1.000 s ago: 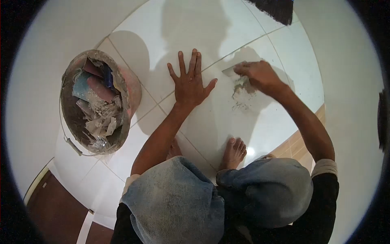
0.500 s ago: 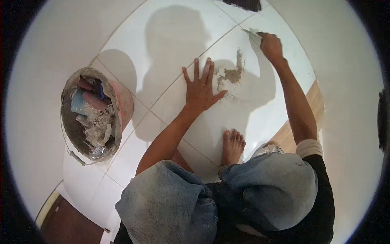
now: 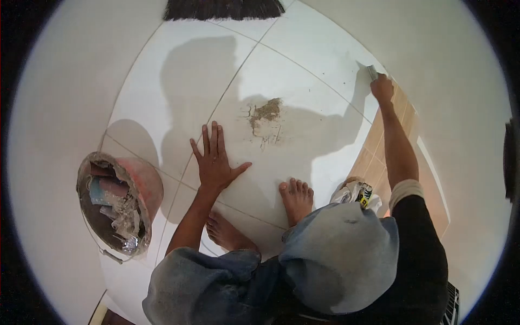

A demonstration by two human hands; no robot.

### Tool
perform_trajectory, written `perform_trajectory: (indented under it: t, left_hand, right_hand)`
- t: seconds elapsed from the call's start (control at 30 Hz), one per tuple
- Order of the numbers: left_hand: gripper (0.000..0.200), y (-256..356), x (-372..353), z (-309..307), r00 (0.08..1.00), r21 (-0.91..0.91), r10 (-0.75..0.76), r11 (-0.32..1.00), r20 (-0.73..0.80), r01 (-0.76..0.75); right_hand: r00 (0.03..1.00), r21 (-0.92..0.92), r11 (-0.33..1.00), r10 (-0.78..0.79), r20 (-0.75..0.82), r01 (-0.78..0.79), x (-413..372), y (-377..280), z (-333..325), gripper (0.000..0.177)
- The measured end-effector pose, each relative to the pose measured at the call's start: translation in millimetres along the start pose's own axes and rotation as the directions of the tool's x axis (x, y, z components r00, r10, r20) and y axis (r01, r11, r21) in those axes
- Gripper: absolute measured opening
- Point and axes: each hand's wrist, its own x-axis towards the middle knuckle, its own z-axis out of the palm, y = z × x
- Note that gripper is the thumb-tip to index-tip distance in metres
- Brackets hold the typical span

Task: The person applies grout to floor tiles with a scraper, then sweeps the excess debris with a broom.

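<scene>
My left hand (image 3: 215, 168) lies flat on the white tiled floor (image 3: 303, 65), fingers spread, and nothing is in it. Above and to its right is a small heap of grey-brown crumbly dirt (image 3: 268, 110), with pale smears and loose grit around it. Over at the right, near the foot of the wall, my right hand (image 3: 382, 88) is closed around a flat-bladed scraper (image 3: 371, 72). The scraper's handle is mostly hidden inside my fist, and its blade is close to the tiles.
A dirty bucket (image 3: 150, 187) holding rubble and scraps stands at the left. Black broom bristles (image 3: 225, 10) reach in at the top. Wood-look tiles (image 3: 374, 154) border the right side, with a crumpled plastic bag (image 3: 352, 192) beside my foot (image 3: 298, 200).
My right hand has swung right with the scraper, towards the wall. The dirt now looks more gathered into a heap. The view has shifted, showing more of the broom; my left hand stays flat.
</scene>
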Motion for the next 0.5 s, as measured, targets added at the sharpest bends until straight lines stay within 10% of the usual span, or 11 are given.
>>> perform_trajectory:
  t: [0.13, 0.5]
  left_hand:
    - [0.126, 28.0, 29.2, 10.5, 1.0, 0.009, 0.025, 1.0, -0.005, -0.025]
    - [0.123, 50.4, 54.2, 22.9, 0.999, 0.006, 0.04, 0.999, 0.023, -0.04]
  right_hand:
    - [0.942, 0.02, 0.95, -0.311, 0.124, 0.311, -79.1, -79.0, -22.8, 0.043]
    - [0.974, 0.084, 0.979, -0.197, 0.11, 0.188, -51.2, -48.9, -20.5, 0.045]
